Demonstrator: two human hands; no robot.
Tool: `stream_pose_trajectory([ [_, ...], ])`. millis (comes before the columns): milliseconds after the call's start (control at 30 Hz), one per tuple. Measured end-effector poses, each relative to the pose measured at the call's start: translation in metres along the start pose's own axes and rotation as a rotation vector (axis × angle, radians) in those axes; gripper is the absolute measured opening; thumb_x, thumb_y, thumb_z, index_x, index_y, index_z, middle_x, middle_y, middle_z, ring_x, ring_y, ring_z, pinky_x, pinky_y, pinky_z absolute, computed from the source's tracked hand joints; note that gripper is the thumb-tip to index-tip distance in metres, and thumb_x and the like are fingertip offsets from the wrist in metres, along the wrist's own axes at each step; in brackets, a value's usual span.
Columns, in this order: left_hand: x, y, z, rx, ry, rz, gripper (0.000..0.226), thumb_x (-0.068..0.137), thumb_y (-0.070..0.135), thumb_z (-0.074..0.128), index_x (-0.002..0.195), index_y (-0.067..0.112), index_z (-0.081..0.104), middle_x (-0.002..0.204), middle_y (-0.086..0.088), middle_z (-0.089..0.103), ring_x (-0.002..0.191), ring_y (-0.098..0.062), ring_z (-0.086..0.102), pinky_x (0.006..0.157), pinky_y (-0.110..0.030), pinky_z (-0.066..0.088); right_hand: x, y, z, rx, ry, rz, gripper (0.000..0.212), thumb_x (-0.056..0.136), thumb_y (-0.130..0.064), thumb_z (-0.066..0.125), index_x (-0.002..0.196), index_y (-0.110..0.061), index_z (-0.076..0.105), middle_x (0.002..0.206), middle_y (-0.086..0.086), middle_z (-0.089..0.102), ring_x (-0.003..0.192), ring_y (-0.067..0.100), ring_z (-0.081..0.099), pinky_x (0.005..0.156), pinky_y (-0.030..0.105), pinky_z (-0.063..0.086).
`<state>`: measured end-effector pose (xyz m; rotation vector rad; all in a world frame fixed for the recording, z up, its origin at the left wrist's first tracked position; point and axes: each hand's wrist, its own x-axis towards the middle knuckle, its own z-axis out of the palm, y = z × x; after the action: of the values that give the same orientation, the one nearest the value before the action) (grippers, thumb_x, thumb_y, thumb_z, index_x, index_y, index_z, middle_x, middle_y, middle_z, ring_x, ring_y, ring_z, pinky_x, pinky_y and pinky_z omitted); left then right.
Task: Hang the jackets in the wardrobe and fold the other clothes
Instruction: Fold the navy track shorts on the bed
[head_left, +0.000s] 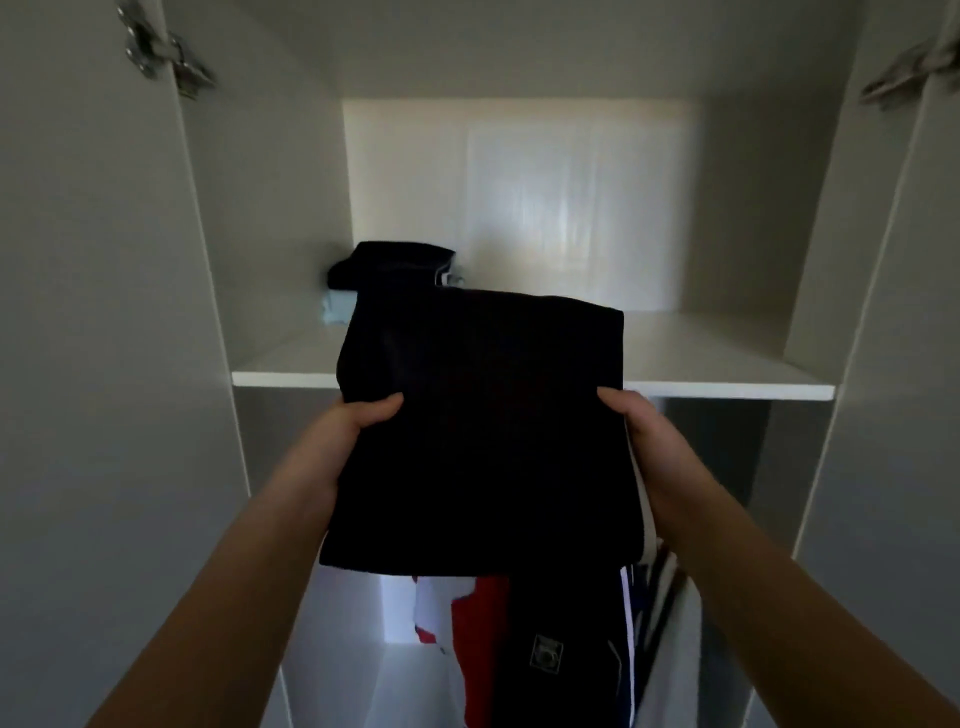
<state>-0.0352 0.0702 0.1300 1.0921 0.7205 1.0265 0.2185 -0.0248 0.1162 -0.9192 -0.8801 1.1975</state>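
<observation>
I hold a folded black garment (478, 431) flat in front of the open white wardrobe, its far edge over the front of the upper shelf (727, 382). My left hand (343, 431) grips its left edge, thumb on top. My right hand (639, 431) grips its right edge the same way. At the back left of the shelf lies a small stack of folded clothes (395, 265), dark on top and pale blue beneath. Below the shelf hang jackets (524, 649), red and white, black with a badge, and striped ones to the right.
The wardrobe's two doors stand open, with metal hinges at upper left (166, 52) and upper right (904, 73). The right half of the shelf is bare white board. The hanging space below is open on the left beside the jackets.
</observation>
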Motion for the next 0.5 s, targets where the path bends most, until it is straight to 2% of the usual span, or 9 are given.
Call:
stream_pose_trajectory([
  [100, 0.05, 0.052, -0.004, 0.013, -0.028, 0.022, 0.027, 0.075, 0.018, 0.067, 0.099, 0.008, 0.068, 0.087, -0.012, 0.075, 0.071, -0.027, 0.073, 0.056, -0.03, 0.056, 0.057, -0.041, 0.025, 0.03, -0.061, -0.016, 0.041, 0.082, -0.034, 0.062, 0.115, -0.01, 0.067, 0.098, 0.011, 0.072, 0.085, 0.026, 0.071, 0.07, 0.036, 0.056],
  [200, 0.113, 0.094, -0.005, 0.132, -0.008, 0.045, 0.02, 0.085, 0.017, 0.061, 0.1, 0.006, 0.068, 0.087, -0.012, 0.073, 0.075, -0.027, 0.069, 0.067, -0.034, 0.054, 0.122, -0.076, 0.045, -0.003, -0.037, -0.03, 0.04, 0.08, -0.029, 0.064, 0.116, -0.01, 0.067, 0.106, 0.011, 0.072, 0.089, 0.025, 0.071, 0.076, 0.037, 0.057],
  [267, 0.157, 0.116, -0.004, 0.226, -0.01, 0.034, 0.019, 0.087, 0.017, 0.06, 0.101, 0.006, 0.066, 0.088, -0.013, 0.07, 0.077, -0.027, 0.066, 0.071, -0.035, 0.054, 0.167, -0.093, 0.053, -0.034, 0.015, -0.033, 0.031, 0.086, -0.025, 0.061, 0.112, -0.009, 0.068, 0.101, 0.011, 0.073, 0.083, 0.024, 0.072, 0.07, 0.035, 0.059],
  [367, 0.226, 0.145, -0.005, 0.29, -0.004, 0.043, 0.018, 0.088, 0.016, 0.061, 0.101, 0.004, 0.065, 0.081, -0.014, 0.071, 0.068, -0.027, 0.068, 0.057, -0.032, 0.055, 0.234, -0.115, 0.059, -0.103, 0.101, -0.03, 0.03, 0.088, -0.021, 0.062, 0.115, -0.007, 0.066, 0.095, 0.012, 0.074, 0.076, 0.025, 0.073, 0.059, 0.034, 0.058],
  [500, 0.316, 0.178, -0.01, 0.368, 0.073, 0.166, 0.031, 0.087, 0.01, 0.062, 0.116, 0.0, 0.06, 0.094, -0.017, 0.067, 0.078, -0.031, 0.064, 0.069, -0.036, 0.053, 0.314, -0.136, 0.067, -0.115, 0.156, -0.066, 0.031, 0.09, -0.018, 0.062, 0.117, -0.005, 0.064, 0.087, 0.013, 0.074, 0.068, 0.025, 0.072, 0.053, 0.033, 0.057],
])
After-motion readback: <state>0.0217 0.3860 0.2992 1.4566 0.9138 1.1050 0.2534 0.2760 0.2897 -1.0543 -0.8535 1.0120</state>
